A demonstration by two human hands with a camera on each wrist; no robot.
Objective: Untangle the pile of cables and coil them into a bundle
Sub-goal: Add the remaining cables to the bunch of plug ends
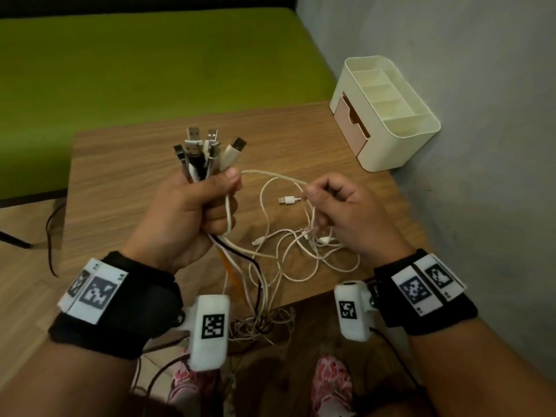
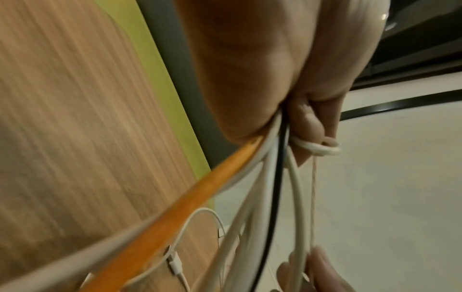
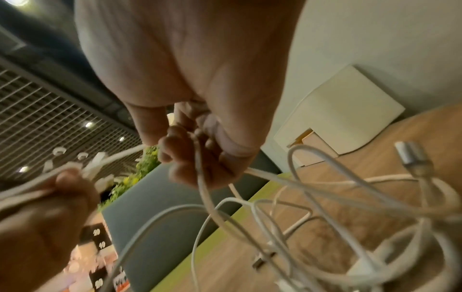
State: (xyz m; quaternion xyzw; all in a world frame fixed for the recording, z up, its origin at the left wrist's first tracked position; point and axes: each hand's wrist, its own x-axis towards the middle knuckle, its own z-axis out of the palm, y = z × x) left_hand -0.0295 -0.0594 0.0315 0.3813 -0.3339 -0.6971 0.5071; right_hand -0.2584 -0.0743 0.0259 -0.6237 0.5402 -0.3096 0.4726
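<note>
Left hand [image 1: 192,212] fisted around gathered USB plug ends [image 1: 204,152], cords trailing to wooden table [image 1: 126,176]. Right hand [image 1: 340,212] pinching one thin white cable [image 1: 270,176] above tangled loops [image 1: 301,254]. Light, limp, snag-prone; likely best gripped near plugs.

L hand [image 1: 192,212] raised above the surface, fist closed tight w/ thumb pressed across the top, back of hand toward the head cam; grip wraps a bunch of cables [image 1: 198,158], plug ends sticking up out of the fist, leads trailing out below by the pinky. R hand [image 1: 340,212] level w/ it, just beside, knuckles up; thumb + index pinch a thin white cable [image 1: 270,176], other fingers curled in w/ strands running thru them. Both forearms reach fwd from the bottom edge, roughly parallel, black bands w/ cams on each wrist
</note>
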